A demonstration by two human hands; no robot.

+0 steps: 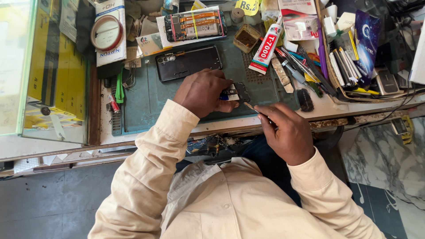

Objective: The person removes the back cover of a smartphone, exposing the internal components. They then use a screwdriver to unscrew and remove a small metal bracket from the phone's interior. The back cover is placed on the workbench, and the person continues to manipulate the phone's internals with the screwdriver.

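Teal rubber mat [146, 95] covers the middle of the workbench [327, 108], which is seen from above. At the mat's near edge the left hand [201, 93] is curled around a small dark part [237, 92] with a blue-and-white label; its fingers cover most of the part, so its full shape cannot be made out. The right hand [287, 130] lies just beside it over the bench's near edge, closed on a thin metal tool [251, 106]; only the tip shows, pointing toward the small dark part, and whether it touches is not clear.

Behind the left hand, a black phone back cover [188, 62] lies flat on the mat. Farther back, an opened phone [195, 24] with orange strips rests on a white sheet, partly off the mat's far edge. A white-and-red glue tube [267, 48] lies tilted at the mat's far right corner, near a small square tray [246, 38]. A roll of tape [106, 32] sits on a box toward the bench's far left corner.

Along the bench's right edge, a heap of pens, tools and packets [345, 57] overlaps so densely that single items are hard to separate; the upper frame edge cuts off several. A glass case [26, 66] at the left edge reflects yellow boxes.
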